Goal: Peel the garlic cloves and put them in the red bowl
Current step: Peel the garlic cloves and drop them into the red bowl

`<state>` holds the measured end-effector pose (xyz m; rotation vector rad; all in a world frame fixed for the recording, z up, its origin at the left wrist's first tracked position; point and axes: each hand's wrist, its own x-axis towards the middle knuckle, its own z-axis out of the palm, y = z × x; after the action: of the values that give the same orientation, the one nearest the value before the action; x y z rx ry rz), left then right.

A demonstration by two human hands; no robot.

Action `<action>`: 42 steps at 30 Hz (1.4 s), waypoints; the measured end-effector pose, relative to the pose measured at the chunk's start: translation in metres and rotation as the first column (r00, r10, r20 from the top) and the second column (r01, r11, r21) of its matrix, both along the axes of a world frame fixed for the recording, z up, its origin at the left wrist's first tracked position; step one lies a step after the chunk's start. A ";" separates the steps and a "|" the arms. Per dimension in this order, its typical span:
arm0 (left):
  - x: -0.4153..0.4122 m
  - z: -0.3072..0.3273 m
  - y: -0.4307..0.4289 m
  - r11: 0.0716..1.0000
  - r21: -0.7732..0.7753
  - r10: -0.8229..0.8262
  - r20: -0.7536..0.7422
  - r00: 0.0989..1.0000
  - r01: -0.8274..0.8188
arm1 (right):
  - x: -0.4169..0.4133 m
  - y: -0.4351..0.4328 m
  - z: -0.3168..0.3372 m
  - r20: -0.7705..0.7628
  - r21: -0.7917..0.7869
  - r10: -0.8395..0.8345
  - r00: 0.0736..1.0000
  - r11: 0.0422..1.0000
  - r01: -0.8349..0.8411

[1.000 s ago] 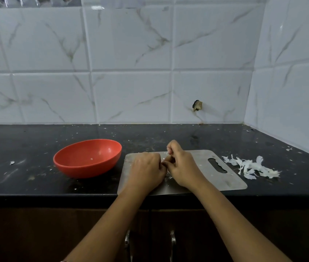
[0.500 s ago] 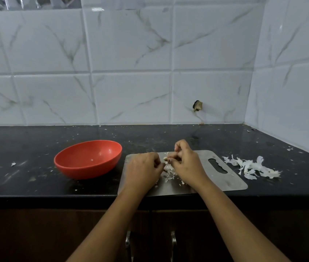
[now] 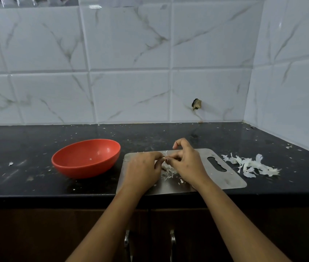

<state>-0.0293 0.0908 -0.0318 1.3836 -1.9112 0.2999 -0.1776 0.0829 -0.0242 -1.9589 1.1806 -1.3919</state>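
Over the steel cutting board my left hand and my right hand meet fingertip to fingertip. Between them they pinch a small garlic clove, mostly hidden by the fingers. My right index finger is raised and curled. Loose skin flakes lie on the board under the hands. The red bowl stands on the black counter just left of the board, with only a tiny white speck showing inside.
A heap of white garlic skins lies on the black counter right of the board. Tiled walls close the back and the right side. Cabinet doors with metal handles are below the counter's front edge.
Both hands have stayed together over the board, shifting slightly right and up. More skin flakes have dropped onto the board beneath them.
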 end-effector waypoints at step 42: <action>0.012 0.007 -0.003 0.885 0.313 -0.052 -0.668 0.742 0.343 | -0.001 -0.010 -0.010 -0.152 -0.116 -0.132 0.979 0.987 0.115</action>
<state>-0.0170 0.0876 -0.0252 1.2841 -1.5390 -0.6744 -0.1783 0.0725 -0.0340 -2.1371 1.3468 -1.4072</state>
